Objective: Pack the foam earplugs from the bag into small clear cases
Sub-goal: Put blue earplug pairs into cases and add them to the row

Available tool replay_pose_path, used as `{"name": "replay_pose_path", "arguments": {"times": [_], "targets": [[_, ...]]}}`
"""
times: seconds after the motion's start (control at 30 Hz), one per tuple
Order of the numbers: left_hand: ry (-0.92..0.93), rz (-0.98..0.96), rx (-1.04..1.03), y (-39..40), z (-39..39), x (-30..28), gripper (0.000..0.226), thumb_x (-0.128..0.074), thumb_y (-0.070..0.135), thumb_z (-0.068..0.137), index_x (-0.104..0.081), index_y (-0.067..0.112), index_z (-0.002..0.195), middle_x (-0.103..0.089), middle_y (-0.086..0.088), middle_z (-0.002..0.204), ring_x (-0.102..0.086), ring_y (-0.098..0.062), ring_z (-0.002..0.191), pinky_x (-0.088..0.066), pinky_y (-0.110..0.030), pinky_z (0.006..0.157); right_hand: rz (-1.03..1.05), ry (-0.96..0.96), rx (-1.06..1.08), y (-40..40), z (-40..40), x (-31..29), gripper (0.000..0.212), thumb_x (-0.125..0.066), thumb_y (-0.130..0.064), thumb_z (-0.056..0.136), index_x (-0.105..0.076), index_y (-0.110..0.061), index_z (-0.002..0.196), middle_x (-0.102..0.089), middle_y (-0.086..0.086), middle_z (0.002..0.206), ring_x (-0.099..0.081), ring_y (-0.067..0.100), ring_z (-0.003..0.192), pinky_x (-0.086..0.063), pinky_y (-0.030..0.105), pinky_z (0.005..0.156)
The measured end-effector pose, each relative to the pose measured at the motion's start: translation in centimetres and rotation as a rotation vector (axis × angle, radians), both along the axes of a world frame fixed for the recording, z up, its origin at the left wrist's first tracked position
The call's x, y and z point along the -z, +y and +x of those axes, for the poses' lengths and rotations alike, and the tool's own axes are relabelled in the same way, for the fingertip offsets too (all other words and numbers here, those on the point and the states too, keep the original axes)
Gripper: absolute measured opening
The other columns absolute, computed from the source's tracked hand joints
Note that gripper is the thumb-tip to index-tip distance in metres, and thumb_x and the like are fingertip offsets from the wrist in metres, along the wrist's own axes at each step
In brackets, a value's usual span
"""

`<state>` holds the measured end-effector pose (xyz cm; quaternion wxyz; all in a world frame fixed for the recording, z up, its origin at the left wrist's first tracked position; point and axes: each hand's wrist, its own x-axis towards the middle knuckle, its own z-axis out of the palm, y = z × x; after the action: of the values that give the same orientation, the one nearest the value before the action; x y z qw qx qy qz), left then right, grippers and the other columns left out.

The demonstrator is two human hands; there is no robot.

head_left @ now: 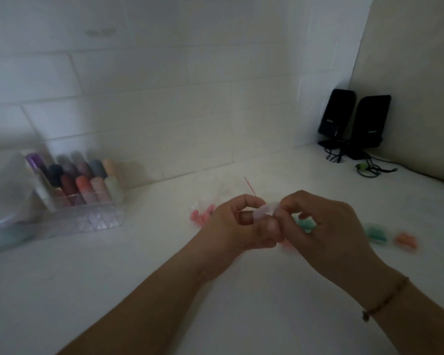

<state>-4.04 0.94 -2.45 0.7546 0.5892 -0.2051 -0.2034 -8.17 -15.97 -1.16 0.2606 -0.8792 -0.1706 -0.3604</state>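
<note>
On the white bench (139, 290) stand two black speakers (354, 124) with unreadable labels, while the left hand (231, 226) and right hand (326, 231) together pinch one clear case (265, 210) above pink earplugs (201, 215).

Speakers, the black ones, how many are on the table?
2. One black speaker stands in the far right corner by the wall, and the second black speaker stands right beside it, on its right. Nothing in this view looks able to hide another.
</note>
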Motion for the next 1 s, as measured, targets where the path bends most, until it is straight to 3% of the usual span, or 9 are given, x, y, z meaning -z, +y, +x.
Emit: {"name": "replay_pose_path", "arguments": {"times": [0.07,0.17,0.27,0.4,0.57,0.87,1.0], "targets": [[-0.097,0.122,0.070,0.4,0.0,-0.6,0.035,-0.073,-0.002,0.079,-0.060,0.000,0.112,-0.070,-0.015,0.096,-0.069,-0.026,0.086,-0.057,-0.039,0.085,0.072,0.011,-0.041,0.0,-0.2,0.4,0.022,-0.052,-0.043,0.087,-0.065,-0.027,0.080,-0.063,-0.021,0.073,-0.058,-0.003,0.068,-0.040,0.005,0.063],[-0.012,0.012,0.020,1.5,0.6,-1.9,0.026,-0.067,0.011,0.082,-0.066,0.005,0.107,-0.067,-0.012,0.091,-0.066,-0.025,0.073,-0.058,-0.037,0.074,0.142,0.049,0.004,0.2,0.1,1.0,0.026,-0.048,-0.044,0.091,-0.065,-0.026,0.083,-0.065,-0.016,0.084,-0.059,0.002,0.076,-0.047,0.022,0.068],[0.168,-0.203,-0.179,2.7,1.9,-2.6,0.031,-0.061,0.029,0.085,-0.062,0.006,0.105,-0.061,-0.010,0.083,-0.062,-0.021,0.061,-0.056,-0.033,0.056,-0.152,0.099,0.120,0.8,0.4,2.2,0.029,-0.046,-0.049,0.088,-0.068,-0.030,0.087,-0.066,-0.012,0.106,-0.057,0.017,0.103,-0.047,0.033,0.083],[0.253,-0.261,-0.283,3.4,2.6,-2.3,0.032,-0.045,0.035,0.098,-0.058,0.008,0.107,-0.060,-0.008,0.079,-0.060,-0.019,0.059,-0.054,-0.029,0.055,-0.403,0.300,0.083,2.1,0.4,3.7,0.037,-0.041,-0.060,0.081,-0.071,-0.038,0.084,-0.067,-0.012,0.115,-0.050,0.027,0.126,-0.040,0.047,0.099],[0.248,-0.262,-0.346,3.6,3.0,-2.2,0.031,-0.043,0.037,0.100,-0.059,0.010,0.102,-0.063,-0.007,0.080,-0.060,-0.020,0.060,-0.053,-0.029,0.057,-0.493,0.286,0.062,2.0,0.2,3.7,0.037,-0.044,-0.054,0.079,-0.070,-0.035,0.096,-0.067,-0.017,0.106,-0.052,0.026,0.124,-0.023,0.047,0.105],[0.238,-0.205,-0.384,3.7,3.2,-1.8,0.030,-0.043,0.038,0.100,-0.057,0.011,0.100,-0.062,-0.006,0.076,-0.057,-0.019,0.059,-0.046,-0.030,0.059,-0.551,0.161,-0.228,3.0,-3.2,2.9,0.033,-0.051,-0.053,0.081,-0.069,-0.034,0.101,-0.065,-0.023,0.106,-0.053,0.013,0.117,-0.032,0.036,0.098],[0.217,-0.205,-0.370,3.6,3.3,-1.8,0.028,-0.044,0.036,0.100,-0.058,0.011,0.100,-0.062,-0.006,0.078,-0.058,-0.019,0.060,-0.049,-0.029,0.058,-0.561,0.126,-0.295,3.2,-3.9,2.2,0.027,-0.056,-0.046,0.079,-0.069,-0.034,0.100,-0.066,-0.023,0.102,-0.056,0.010,0.105,-0.047,0.032,0.081]]}}
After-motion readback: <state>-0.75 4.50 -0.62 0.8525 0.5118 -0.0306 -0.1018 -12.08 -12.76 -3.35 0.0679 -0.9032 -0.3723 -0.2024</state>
